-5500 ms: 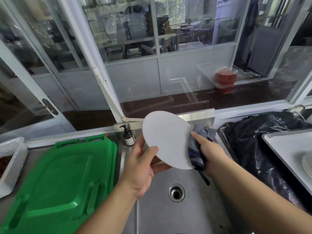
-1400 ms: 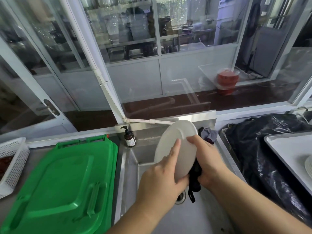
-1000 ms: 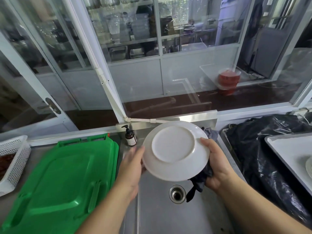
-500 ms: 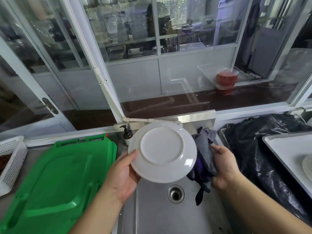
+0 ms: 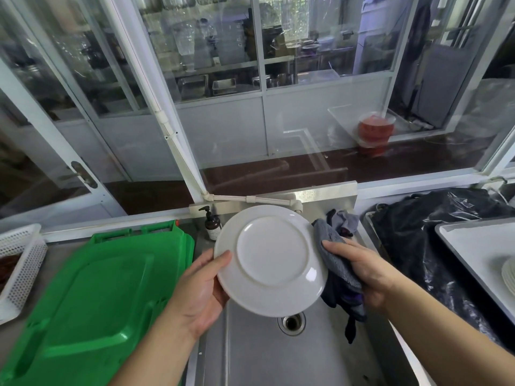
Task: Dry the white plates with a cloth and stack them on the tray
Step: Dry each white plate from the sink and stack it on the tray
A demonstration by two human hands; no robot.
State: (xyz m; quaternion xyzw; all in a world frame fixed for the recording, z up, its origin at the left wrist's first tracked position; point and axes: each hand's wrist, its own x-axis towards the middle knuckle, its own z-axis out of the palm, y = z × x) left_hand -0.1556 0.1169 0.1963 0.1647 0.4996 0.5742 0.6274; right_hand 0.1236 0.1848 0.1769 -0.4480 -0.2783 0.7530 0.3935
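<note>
L hand (image 5: pixel 200 288): grips white plate (image 5: pixel 269 260) at its left rim, thumb curled over the edge onto the underside, palm behind.
Plate: held up between both hands, above the sink (image 5: pixel 250 355), underside w/ foot ring facing the camera, tilted.
R hand (image 5: pixel 359 268): fingers curled round a grey cloth (image 5: pixel 334 257), pressing it vs. the plate's right rim.
Cloth: bunched, grey on top, darker part hanging below R hand; more of it sticks up just beyond the fingers.
Sink: stainless, drain (image 5: pixel 291 321) below the plate, between the forearms.
Tray (image 5: pixel 473 246): white, well right of R hand; stack of white plates (image 5: pixel 508 271) on it, cut by frame edge.
Black plastic bag (image 5: pixel 418 232): between R hand and tray.
Green lid (image 5: pixel 92 296): left of L hand, on the tabletop (image 5: pixel 58 246).
Pump bottle (image 5: pixel 211 228): brown, beyond L hand, just beside the plate's far-left rim.
White mesh basket (image 5: pixel 19 263): far left, contents unclear.
</note>
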